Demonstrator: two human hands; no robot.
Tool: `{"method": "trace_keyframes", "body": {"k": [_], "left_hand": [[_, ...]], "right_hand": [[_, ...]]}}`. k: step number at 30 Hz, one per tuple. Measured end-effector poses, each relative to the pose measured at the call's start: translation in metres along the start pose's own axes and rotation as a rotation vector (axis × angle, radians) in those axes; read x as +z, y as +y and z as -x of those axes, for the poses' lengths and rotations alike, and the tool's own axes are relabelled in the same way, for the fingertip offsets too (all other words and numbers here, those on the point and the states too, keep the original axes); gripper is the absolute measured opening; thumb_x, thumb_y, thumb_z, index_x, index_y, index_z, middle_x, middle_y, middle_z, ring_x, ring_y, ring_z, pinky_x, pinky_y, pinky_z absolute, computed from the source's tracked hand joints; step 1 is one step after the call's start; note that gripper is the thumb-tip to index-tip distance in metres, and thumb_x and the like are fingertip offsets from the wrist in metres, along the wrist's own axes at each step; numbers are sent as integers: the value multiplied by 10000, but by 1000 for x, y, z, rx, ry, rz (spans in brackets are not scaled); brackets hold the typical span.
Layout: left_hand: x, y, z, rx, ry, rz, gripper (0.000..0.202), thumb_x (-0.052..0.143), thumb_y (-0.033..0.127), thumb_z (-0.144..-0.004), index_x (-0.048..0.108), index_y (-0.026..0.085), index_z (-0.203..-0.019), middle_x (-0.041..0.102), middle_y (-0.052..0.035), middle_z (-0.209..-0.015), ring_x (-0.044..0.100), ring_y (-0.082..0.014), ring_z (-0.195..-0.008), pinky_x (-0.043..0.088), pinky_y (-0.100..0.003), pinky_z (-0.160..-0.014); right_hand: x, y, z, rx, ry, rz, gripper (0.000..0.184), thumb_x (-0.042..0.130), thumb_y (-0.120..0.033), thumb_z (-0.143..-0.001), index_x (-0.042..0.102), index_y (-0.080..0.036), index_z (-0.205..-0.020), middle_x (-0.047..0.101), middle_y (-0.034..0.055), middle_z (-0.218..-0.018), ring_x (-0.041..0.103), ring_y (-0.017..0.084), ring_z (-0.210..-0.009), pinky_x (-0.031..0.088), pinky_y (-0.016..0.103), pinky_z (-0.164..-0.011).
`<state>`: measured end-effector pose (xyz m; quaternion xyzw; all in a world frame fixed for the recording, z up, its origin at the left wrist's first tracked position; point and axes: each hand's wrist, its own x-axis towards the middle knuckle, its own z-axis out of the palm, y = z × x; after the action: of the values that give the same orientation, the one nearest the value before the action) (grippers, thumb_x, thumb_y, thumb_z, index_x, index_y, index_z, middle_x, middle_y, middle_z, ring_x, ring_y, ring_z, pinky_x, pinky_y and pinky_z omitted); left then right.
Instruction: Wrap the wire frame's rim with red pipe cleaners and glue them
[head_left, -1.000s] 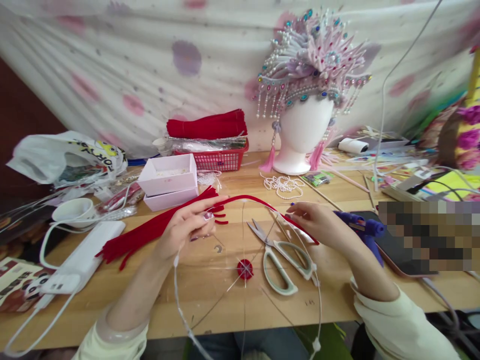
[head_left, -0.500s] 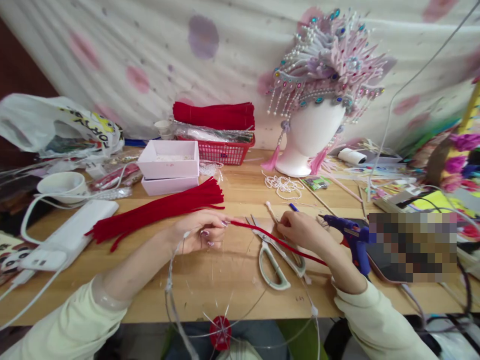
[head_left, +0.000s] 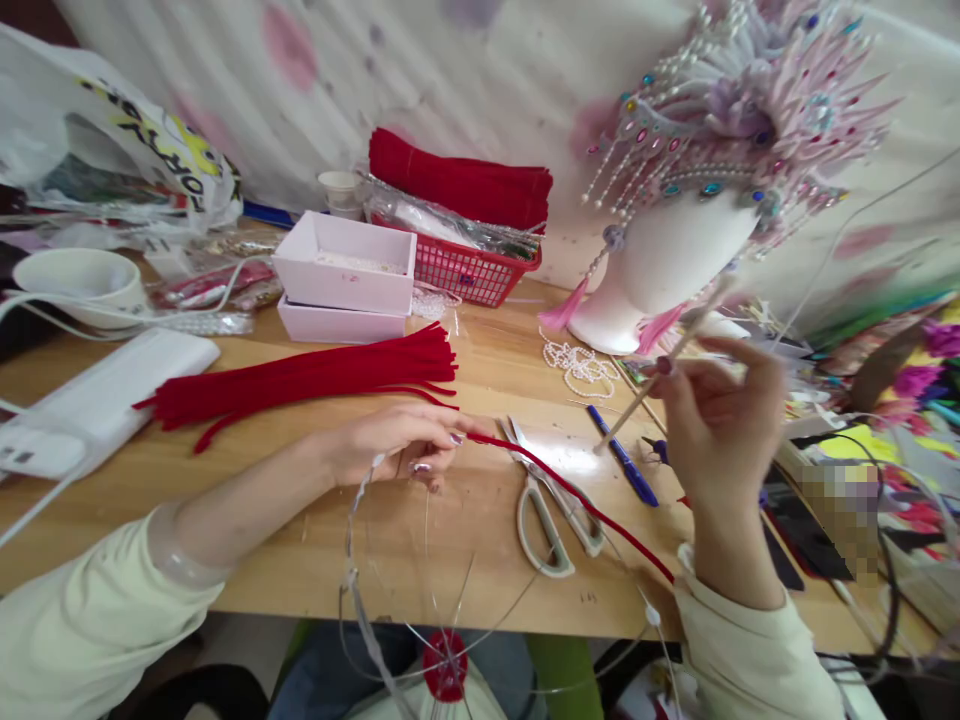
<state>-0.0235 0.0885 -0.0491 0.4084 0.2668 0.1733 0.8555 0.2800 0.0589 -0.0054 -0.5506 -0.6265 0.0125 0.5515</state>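
Observation:
My left hand [head_left: 397, 445] rests on the wooden table [head_left: 315, 540], fingers pinched on one end of a red pipe cleaner [head_left: 577, 500] that runs right across the scissors [head_left: 551, 505] toward my right sleeve. It also touches the rim of a wire hoop frame [head_left: 360, 580] with a red hub [head_left: 444, 668] hanging over the table's front edge. My right hand [head_left: 720, 420] is raised above the table, fingers closed on a thin wooden stick [head_left: 637, 405] that slants down to the left. A bundle of red pipe cleaners [head_left: 300, 378] lies behind my left hand.
A blue pen [head_left: 624, 466] lies by the scissors. Behind stand pink boxes [head_left: 345, 275], a red basket [head_left: 469, 270], loose pearl strings [head_left: 581, 365] and a white mannequin head [head_left: 675, 265] wearing a beaded pink headdress [head_left: 739, 110]. White bowl [head_left: 79, 280], cables and plastic bag crowd the left; craft clutter fills the right.
My right hand has lifted off the table with the wooden stick and let go of the red pipe cleaner. The left hand stayed put. The view tilted and moved closer.

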Motion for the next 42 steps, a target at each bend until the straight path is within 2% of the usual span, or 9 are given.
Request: {"method": "trace_keyframes", "body": {"k": [4,10,13,20,24,28,31,35,42], "left_hand": [[-6,-5,-3,36,-109,-47,413,562,151,-855,610,134,-1266,512,83,-513,408,-104,-498,488,-297,-666],[-11,-11,-4,51,-126,-57,427,493,133,-897,613,108,-1307,578,57,-525,464,-102,-502,526,-323,-725],[-10,-10,-4,17,-131,-60,514,508,149,-899,550,137,-1412,585,60,-529,475,-106,-493,530,-304,-692],[-7,-10,-4,-34,-81,-10,405,551,146,-858,633,113,-1254,591,52,-514,496,-115,-508,550,-337,-734],[-4,-9,-4,-58,-78,-25,388,561,146,-834,647,124,-1212,585,55,-509,495,-116,-491,520,-314,-676],[0,-8,-2,-28,-90,-25,702,543,139,-847,371,150,-1528,587,75,-521,501,-123,-495,489,-294,-653],[2,-8,-1,-20,-97,-19,757,548,156,-864,269,125,-1568,577,79,-516,479,-122,-491,508,-314,-702],[3,-9,-1,-14,-112,-23,691,524,145,-872,318,107,-1530,582,77,-503,479,-123,-484,524,-352,-775],[4,-10,0,1,-76,-55,588,534,138,-842,469,107,-1426,557,61,-495,460,-119,-470,511,-313,-700]], "right_hand": [[0,-23,-7,21,105,-172,236,723,-302,-859,696,-275,-1091,670,26,-873,637,187,-687,526,372,-648],[1,-35,-2,463,-202,-595,121,762,-301,-799,754,-293,-919,606,9,-728,534,159,-591,438,316,-533],[2,-37,4,393,-274,-625,131,736,-421,-872,717,-296,-838,572,-10,-622,496,159,-516,395,312,-484],[5,-47,15,245,-652,-480,771,262,-644,-1035,741,-235,-590,430,4,-410,389,137,-398,280,323,-435],[18,-56,17,143,-828,-342,625,411,-565,-1041,726,-207,-636,520,-8,-502,404,104,-446,270,291,-452],[32,-58,19,157,-860,-256,401,512,-493,-1025,646,-199,-787,540,-36,-622,393,85,-489,269,255,-452],[37,-57,19,171,-855,-275,304,530,-472,-1021,603,-212,-883,502,-59,-611,386,82,-489,262,240,-443],[39,-57,20,180,-882,-278,235,551,-439,-1017,585,-217,-945,453,-85,-554,361,77,-458,246,228,-423],[38,-56,21,211,-858,-280,194,614,-402,-988,612,-211,-1021,482,-84,-525,412,83,-440,282,220,-414]]}}
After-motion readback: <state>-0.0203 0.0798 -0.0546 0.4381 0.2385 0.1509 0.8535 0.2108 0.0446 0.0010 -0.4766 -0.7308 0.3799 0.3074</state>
